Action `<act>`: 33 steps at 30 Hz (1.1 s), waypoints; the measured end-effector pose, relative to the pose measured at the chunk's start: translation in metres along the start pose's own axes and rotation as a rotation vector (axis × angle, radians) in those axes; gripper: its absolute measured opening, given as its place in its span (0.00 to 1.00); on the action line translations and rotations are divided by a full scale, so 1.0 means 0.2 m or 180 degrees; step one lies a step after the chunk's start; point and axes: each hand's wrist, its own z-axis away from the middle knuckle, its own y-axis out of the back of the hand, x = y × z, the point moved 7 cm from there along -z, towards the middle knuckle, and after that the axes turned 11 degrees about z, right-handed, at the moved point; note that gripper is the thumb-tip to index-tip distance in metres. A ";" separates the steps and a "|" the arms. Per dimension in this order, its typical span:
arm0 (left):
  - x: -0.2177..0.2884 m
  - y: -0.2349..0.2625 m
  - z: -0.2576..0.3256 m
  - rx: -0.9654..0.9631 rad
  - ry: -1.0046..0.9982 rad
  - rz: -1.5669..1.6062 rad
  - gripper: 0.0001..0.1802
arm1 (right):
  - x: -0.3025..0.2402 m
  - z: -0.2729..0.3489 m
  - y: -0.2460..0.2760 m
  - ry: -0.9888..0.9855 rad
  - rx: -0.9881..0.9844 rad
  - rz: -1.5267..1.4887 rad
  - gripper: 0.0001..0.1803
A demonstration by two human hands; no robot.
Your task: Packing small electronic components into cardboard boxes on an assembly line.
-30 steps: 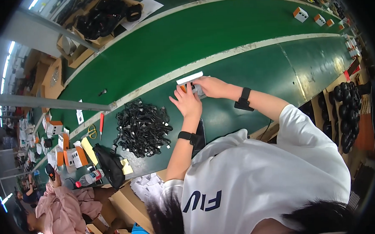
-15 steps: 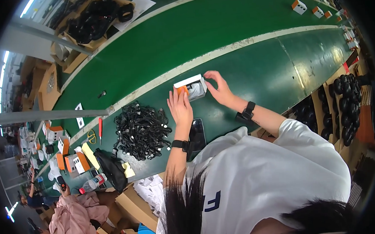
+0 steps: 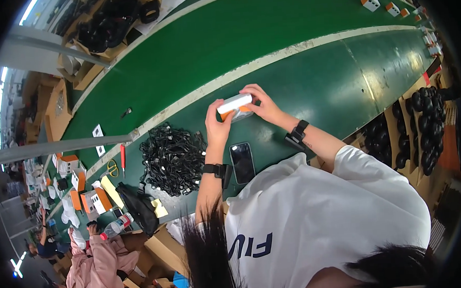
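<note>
A small white and orange carton is held between my two hands above the green workbench. My left hand grips its left end, thumb at the near side. My right hand is closed on the right end, fingers along the far edge and thumb in front. The carton's white flap faces up; its contents are mostly hidden. A black smartphone lies on the bench just below the carton, beside my left wrist. Left of that forearm is a heap of black cables with light connectors.
Scissors, a red screwdriver, a black bag and a plastic bottle lie to the left. A metal post crosses there. A co-worker in a pink top sits at lower left. Beyond runs a green belt.
The carton's open side, showing its contents, is now mostly covered by the white flap. My right hand has closed on the right end, and my left hand has shifted to the left end.
</note>
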 end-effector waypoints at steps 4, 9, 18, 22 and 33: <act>0.09 -0.07 0.05 -0.0734 -0.0759 -0.0723 0.26 | 0.01 0.00 0.00 0.0431 -0.0502 0.0712 0.23; 0.07 -0.06 0.05 -0.1036 -0.0854 -0.1173 0.23 | -0.09 0.01 0.04 0.0404 -0.0949 0.0845 0.21; 0.10 -0.15 0.13 -0.1055 -0.1773 -0.2497 0.19 | -0.04 0.08 0.02 0.0615 -0.0766 0.0888 0.15; 0.08 -0.13 0.08 -0.1107 -0.1590 -0.1843 0.18 | -0.03 0.05 0.04 0.0828 -0.0718 0.1125 0.17; 0.07 -0.06 0.17 -0.0880 -0.1494 -0.2788 0.20 | -0.13 0.08 -0.09 0.1267 -0.0957 0.1300 0.21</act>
